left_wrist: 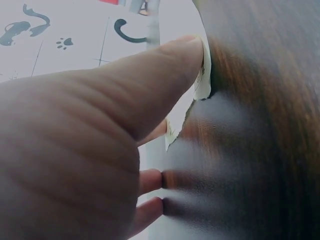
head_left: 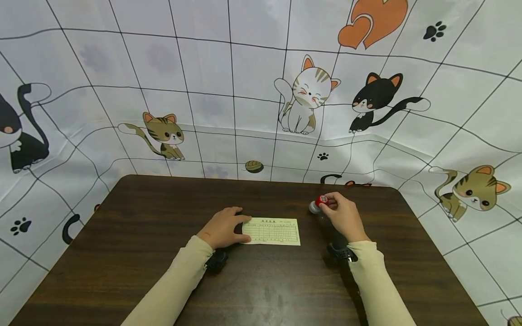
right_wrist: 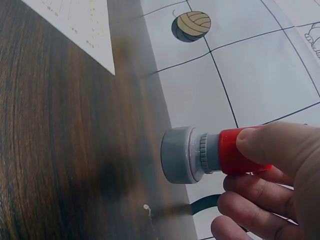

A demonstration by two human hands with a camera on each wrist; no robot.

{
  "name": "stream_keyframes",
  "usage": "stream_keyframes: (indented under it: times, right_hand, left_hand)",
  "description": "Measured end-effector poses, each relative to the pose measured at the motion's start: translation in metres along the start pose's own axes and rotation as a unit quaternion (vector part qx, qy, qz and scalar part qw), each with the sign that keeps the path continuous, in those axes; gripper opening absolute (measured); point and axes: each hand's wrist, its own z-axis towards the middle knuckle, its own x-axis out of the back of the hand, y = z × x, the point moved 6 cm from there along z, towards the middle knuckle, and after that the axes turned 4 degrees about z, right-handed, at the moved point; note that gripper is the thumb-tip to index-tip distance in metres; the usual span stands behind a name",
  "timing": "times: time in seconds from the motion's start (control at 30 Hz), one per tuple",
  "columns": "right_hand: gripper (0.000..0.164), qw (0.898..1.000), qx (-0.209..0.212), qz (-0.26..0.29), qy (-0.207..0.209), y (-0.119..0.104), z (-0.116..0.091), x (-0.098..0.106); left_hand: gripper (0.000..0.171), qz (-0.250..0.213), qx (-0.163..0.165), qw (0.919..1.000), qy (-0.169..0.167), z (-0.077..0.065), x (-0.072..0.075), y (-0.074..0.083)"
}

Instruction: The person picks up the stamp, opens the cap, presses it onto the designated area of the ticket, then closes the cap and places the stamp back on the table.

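Observation:
A pale yellow printed form [head_left: 272, 232] lies flat on the dark wooden table. My left hand [head_left: 226, 227] rests at its left end, thumb and index finger spread on the paper. Up close in the left wrist view, the thumb [left_wrist: 175, 62] presses on the sheet [left_wrist: 182, 15], whose near edge is ragged. To the right of the form, my right hand [head_left: 344, 216] pinches a stamp by its red handle [right_wrist: 240, 150]. The stamp's round grey base [right_wrist: 179, 155] points down, just above the tabletop.
The brown table [head_left: 134, 244] ends at a white cloth wall [head_left: 212, 113] printed with cats and grid lines. A black strap [head_left: 341, 252] circles the right wrist, and a dark device [head_left: 216, 261] sits under the left one.

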Motion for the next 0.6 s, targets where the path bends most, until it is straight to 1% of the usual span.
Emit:
stream_keyframes:
  times: [0.6]
  right_hand:
    - [0.026, 0.999, 0.023, 0.029, -0.011, -0.014, -0.001, -0.001]
  left_hand:
    - [0.068, 0.003, -0.002, 1.0, -0.003, -0.001, 0.002, 0.0]
